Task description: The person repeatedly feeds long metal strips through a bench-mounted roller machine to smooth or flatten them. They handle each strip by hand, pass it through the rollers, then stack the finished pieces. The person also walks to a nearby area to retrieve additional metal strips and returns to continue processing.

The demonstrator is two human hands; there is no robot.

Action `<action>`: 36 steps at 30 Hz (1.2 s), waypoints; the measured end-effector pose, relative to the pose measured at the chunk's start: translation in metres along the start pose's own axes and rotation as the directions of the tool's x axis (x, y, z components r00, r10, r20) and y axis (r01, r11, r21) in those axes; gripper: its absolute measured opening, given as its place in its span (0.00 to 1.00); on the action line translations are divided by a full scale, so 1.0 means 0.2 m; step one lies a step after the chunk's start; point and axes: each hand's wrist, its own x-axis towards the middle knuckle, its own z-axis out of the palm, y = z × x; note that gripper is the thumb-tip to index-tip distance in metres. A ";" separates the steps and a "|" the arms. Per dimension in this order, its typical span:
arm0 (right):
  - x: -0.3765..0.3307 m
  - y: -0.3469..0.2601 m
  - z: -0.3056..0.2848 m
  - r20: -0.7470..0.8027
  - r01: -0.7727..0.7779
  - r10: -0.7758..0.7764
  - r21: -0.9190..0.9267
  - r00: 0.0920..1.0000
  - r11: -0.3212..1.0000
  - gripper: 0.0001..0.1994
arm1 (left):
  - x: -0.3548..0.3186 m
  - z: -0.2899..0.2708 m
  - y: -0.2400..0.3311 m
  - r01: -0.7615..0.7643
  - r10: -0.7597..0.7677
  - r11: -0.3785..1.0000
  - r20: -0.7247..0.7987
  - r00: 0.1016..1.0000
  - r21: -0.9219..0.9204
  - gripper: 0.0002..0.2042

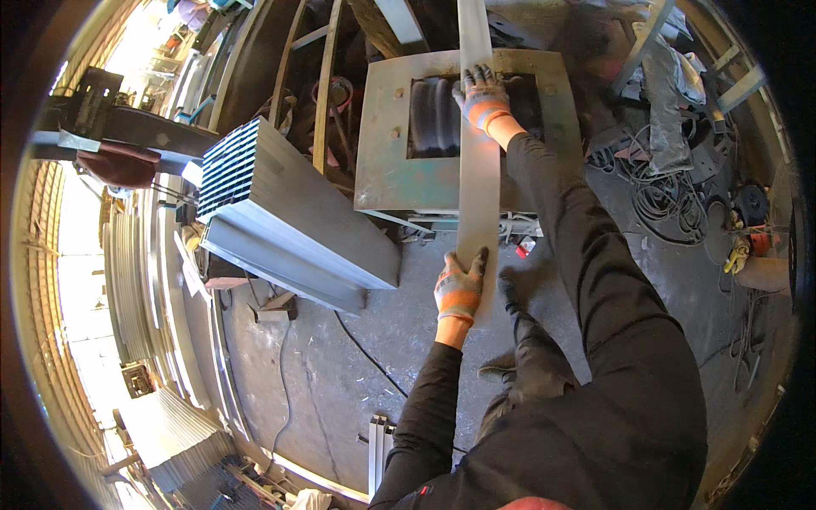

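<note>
A long flat bar of grey metal (478, 191) runs away from me over a greenish metal machine (380, 174). It crosses a rectangular opening in the machine's top, where dark ridged rollers or wheels (433, 119) show. My left hand (460, 289), in a grey and orange glove, grips the near end of the bar. Its thumb lies on the upper face, and the other fingers are partly hidden at the left edge. Farther along, above the opening, my right hand (487, 104), gloved alike, lies on the bar with its fingers stretched out.
Left of the machine stands a stack of long metal profiles (297, 208). Coiled cables (667, 204) lie on the floor at the right. A black cable (367, 354) crosses the floor near my left arm. Several long profiles (174, 297) line the left side.
</note>
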 end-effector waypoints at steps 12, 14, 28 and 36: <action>-1.62 -0.52 -0.57 0.036 0.026 -0.034 0.181 0.999 0.983 0.35 | -1.43 -0.04 -1.08 0.124 -0.126 0.987 0.019 0.992 0.098 0.33; -1.96 -0.64 -0.68 0.070 -0.002 -0.016 0.255 0.997 0.967 0.36 | -1.76 -0.07 -1.31 0.160 -0.161 0.987 0.035 0.986 0.029 0.38; -3.67 -0.86 -1.10 0.629 -0.658 -0.249 0.752 0.736 -0.048 0.44 | -3.29 -0.43 -2.19 0.310 -0.195 0.835 0.283 0.939 -0.454 0.31; -3.94 -1.00 -1.22 0.803 -0.881 -0.361 0.430 0.474 -0.198 0.40 | -3.46 -0.38 -2.16 0.165 0.119 0.736 0.364 0.924 -0.657 0.32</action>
